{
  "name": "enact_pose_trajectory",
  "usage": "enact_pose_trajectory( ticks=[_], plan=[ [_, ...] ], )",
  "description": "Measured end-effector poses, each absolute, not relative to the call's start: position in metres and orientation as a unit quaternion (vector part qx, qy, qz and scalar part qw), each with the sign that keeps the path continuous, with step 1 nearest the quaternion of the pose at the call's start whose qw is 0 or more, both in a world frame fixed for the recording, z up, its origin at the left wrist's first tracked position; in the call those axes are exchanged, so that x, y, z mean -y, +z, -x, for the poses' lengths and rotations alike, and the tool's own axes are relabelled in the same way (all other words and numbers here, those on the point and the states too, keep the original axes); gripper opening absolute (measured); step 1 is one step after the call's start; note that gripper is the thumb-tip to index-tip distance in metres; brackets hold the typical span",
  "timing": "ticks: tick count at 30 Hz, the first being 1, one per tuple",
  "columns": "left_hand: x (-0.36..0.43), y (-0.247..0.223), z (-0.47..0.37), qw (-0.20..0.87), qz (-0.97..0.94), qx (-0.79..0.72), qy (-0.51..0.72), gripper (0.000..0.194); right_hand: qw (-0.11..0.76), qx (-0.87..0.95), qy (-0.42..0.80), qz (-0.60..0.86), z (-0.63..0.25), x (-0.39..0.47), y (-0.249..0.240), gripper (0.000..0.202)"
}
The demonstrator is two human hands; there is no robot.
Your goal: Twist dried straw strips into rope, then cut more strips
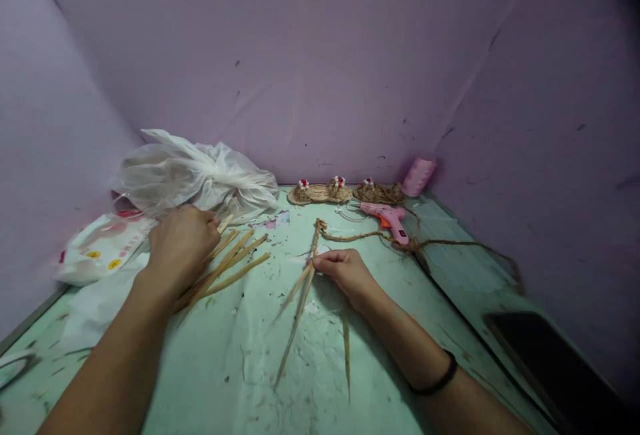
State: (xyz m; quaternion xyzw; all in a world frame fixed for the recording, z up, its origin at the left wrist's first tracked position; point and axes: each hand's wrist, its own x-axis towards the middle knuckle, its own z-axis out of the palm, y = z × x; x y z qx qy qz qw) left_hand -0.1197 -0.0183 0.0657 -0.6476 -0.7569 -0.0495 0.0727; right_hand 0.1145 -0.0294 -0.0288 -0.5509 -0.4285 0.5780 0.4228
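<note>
My right hand [345,273] pinches a short braid [315,241] of dried plant strips near the middle of the table. Loose strip ends [299,318] fan out below the fingers toward me, and one strip hangs under the palm. A brown plaited cord [355,237] runs from the braid's top off to the right. On the left, my left hand [183,241] is closed over a bundle of dried strips [233,258]. A pale strip end [225,223] sticks out by its fingertips.
A knotted white plastic bag [215,175] and a wipes packet [107,248] lie at left. Along the back wall are woven soles with bead flowers [320,193], a pink glue gun [387,215] and a pink thread spool [419,177]. A dark phone-like slab [545,361] lies at right.
</note>
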Motion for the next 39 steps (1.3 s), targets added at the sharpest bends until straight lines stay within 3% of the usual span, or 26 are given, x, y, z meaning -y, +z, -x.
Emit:
enact_pose_trajectory(
  ticks=[5, 10, 14, 20, 26, 39],
  plan=[
    [0.022, 0.074, 0.105, 0.030, 0.651, 0.755, -0.074, 0.041, 0.421, 0.425, 0.580, 0.553, -0.115, 0.029, -0.030, 0.023],
    [0.033, 0.053, 0.056, -0.203, 0.767, 0.598, -0.118, 0.035, 0.430, 0.421, 0.584, 0.545, -0.115, 0.029, -0.031, 0.021],
    [0.040, 0.033, 0.028, -0.314, 0.746, 0.561, -0.171, 0.025, 0.438, 0.419, 0.595, 0.528, -0.114, 0.029, -0.030, 0.018],
    [0.038, 0.020, 0.018, -0.375, 0.638, 0.614, -0.274, 0.012, 0.435, 0.432, 0.593, 0.522, -0.114, 0.028, -0.032, 0.017],
    [0.030, 0.007, 0.018, -0.481, 0.515, 0.643, -0.300, 0.029, 0.436, 0.443, 0.597, 0.508, -0.115, 0.029, -0.033, 0.018],
    [0.019, 0.009, 0.025, -0.573, 0.481, 0.633, -0.200, 0.013, 0.421, 0.466, 0.589, 0.508, -0.115, 0.028, -0.033, 0.016]
  ],
)
